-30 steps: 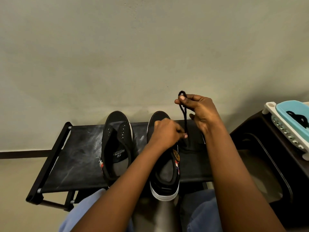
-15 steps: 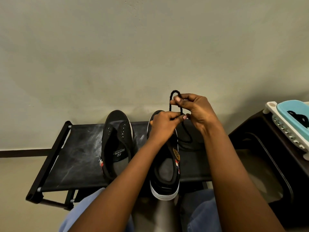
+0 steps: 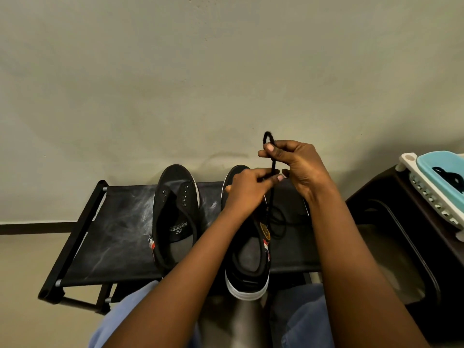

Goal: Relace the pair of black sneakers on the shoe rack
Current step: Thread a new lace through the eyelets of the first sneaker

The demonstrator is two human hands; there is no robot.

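Observation:
Two black sneakers stand side by side on the black shoe rack point(image 3: 105, 237). The left sneaker point(image 3: 175, 214) has bare eyelets and no lace. My left hand point(image 3: 248, 187) hovers over the toe of the right sneaker point(image 3: 248, 262) and pinches a black shoelace point(image 3: 272, 167). My right hand point(image 3: 298, 164) pinches the same lace higher up, where a small loop sticks out above the thumb. The slack of the lace hangs down and curls on the rack beside the right sneaker. My left hand hides the right sneaker's eyelets.
A dark cabinet or bin point(image 3: 401, 247) stands at the right, carrying a white and blue basket point(image 3: 434, 179) with another black lace inside. A plain wall rises behind the rack. My knees in blue trousers point(image 3: 130, 310) sit below the rack's front edge.
My left hand rose from the sneaker's side to meet my right hand and took a pinch on the lace. The lace's loop above my right thumb shifted slightly left, then back.

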